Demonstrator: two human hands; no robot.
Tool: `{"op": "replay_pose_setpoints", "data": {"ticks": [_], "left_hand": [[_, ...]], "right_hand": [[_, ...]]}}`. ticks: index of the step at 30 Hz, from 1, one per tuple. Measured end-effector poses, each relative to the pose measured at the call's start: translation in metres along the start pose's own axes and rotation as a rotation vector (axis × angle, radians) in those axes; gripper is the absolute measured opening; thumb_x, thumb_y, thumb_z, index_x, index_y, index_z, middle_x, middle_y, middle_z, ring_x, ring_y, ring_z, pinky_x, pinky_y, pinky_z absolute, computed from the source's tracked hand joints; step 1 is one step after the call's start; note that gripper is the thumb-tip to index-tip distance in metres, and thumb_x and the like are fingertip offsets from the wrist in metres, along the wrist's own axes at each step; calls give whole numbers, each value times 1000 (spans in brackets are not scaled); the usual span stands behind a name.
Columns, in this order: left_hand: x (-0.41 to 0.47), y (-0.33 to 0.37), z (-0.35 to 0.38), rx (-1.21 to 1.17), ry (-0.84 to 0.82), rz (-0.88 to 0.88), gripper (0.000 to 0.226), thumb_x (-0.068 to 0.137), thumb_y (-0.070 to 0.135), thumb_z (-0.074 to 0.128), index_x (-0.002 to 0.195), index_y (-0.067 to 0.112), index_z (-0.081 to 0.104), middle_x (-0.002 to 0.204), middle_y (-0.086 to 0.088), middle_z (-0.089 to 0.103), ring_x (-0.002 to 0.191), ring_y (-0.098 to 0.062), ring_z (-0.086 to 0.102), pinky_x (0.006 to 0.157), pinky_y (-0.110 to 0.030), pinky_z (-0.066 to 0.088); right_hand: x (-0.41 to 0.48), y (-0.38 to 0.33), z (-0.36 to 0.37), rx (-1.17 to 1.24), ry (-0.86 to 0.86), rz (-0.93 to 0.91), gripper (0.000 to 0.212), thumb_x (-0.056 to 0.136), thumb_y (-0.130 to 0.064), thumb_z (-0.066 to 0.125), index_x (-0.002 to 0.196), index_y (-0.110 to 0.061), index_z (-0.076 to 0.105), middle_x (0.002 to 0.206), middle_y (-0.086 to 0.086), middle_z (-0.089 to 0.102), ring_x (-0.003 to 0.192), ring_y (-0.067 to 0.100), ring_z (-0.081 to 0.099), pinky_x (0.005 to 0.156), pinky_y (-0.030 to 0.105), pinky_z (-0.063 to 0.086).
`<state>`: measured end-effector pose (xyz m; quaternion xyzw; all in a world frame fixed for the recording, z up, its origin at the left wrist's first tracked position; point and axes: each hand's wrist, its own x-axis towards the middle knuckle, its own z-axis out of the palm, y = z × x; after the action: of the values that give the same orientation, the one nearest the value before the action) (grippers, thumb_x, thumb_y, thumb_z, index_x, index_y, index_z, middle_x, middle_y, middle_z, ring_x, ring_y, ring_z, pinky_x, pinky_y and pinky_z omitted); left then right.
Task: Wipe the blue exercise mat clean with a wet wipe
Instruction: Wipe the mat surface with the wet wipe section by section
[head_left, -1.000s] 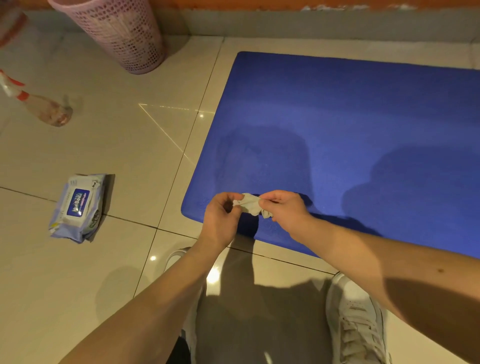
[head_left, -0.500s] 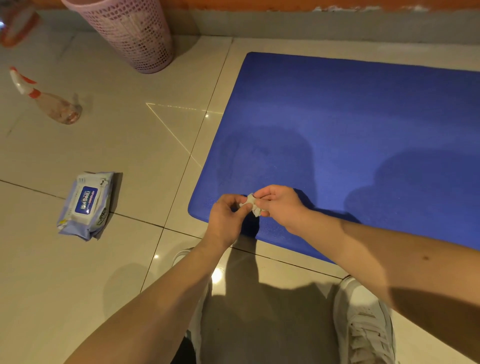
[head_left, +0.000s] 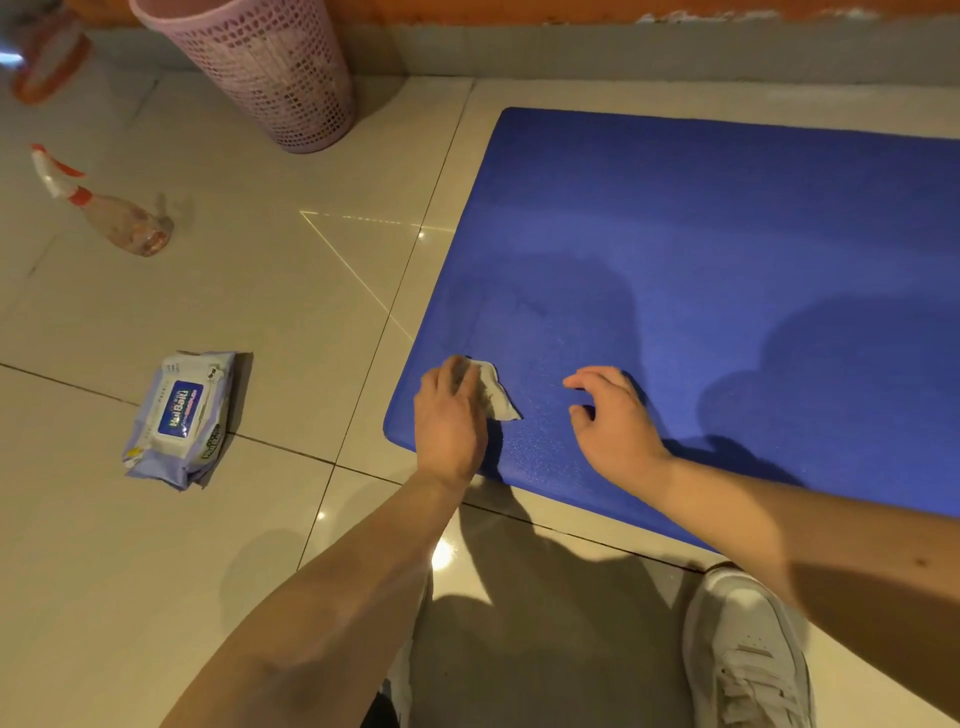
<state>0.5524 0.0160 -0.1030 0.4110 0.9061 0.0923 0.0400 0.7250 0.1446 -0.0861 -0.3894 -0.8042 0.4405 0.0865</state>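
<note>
The blue exercise mat (head_left: 727, 270) lies flat on the tiled floor and fills the right half of the view. A small white wet wipe (head_left: 497, 397) lies on the mat close to its near left corner. My left hand (head_left: 449, 415) presses flat on the wipe with fairly straight fingers, so only the wipe's right part shows. To its right, my right hand (head_left: 613, 415) hangs just over the mat with loosely curled fingers and holds nothing.
A pack of wet wipes (head_left: 179, 418) lies on the tiles left of the mat. Farther left a spray bottle (head_left: 111, 215) lies on its side. A pink mesh bin (head_left: 270, 67) stands at the back by the wall. My white shoe (head_left: 748, 654) is at the near edge.
Both hands held the crumpled wipe in the air before. Now the right hand has let go, and the left hand has brought the wipe down onto the mat's near left corner.
</note>
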Motion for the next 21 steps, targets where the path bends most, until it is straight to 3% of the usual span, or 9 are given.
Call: {"op": "replay_pose_setpoints", "data": {"ticks": [2,4,7,9,12,16,19,21], "left_hand": [[-10,-2,9,109,-119,84,50,105,23,37,152,8,38,161,-10,31,147,-33,27,119,-40,27],[-16,-5,14,111,-194,134,55,108,25,25,159,7,14,167,-10,7,155,-29,2,125,-41,8],[-16,-3,11,44,-205,185,56,108,25,24,161,14,10,168,-8,3,155,-27,-4,126,-44,3],[-14,-2,17,55,-181,206,57,106,35,13,161,18,12,168,-5,4,155,-25,-4,126,-45,4],[-7,3,21,5,-180,156,60,105,44,8,160,22,15,168,1,3,155,-20,-7,126,-45,3],[-10,20,18,-123,-151,57,63,102,48,13,158,20,24,168,2,7,154,-16,-7,126,-42,2],[-9,24,21,-132,-107,16,62,104,52,18,156,21,30,167,2,13,155,-15,-3,126,-40,3],[-6,24,23,-157,-80,5,54,108,43,25,154,18,37,165,0,21,155,-18,5,126,-40,7]], "right_hand": [[-4,8,-3,-151,-44,-50,41,98,-7,58,139,-8,58,152,10,44,142,30,37,116,38,28],[-6,18,-4,-406,-85,-101,50,105,-27,48,153,-13,44,166,10,27,154,30,19,123,44,16],[-6,29,-9,-702,-185,-118,75,97,-55,3,162,-22,21,170,12,7,157,36,-1,126,53,4],[-6,40,-11,-802,-248,-127,82,88,-61,-12,162,-28,6,170,12,-6,155,40,-13,125,55,-3],[-5,42,-15,-842,-256,-126,76,94,-62,-7,162,-30,3,170,13,-7,154,42,-17,125,57,-4],[-5,39,-11,-886,-283,-103,67,106,-57,17,160,-30,-12,168,13,-21,151,42,-27,125,55,-9],[-5,42,-9,-864,-227,-114,67,103,-59,12,162,-28,10,170,16,-1,154,44,-11,125,58,3],[-4,46,-8,-861,-235,-105,73,97,-61,6,161,-27,18,169,16,8,155,44,-5,125,59,9]]}}
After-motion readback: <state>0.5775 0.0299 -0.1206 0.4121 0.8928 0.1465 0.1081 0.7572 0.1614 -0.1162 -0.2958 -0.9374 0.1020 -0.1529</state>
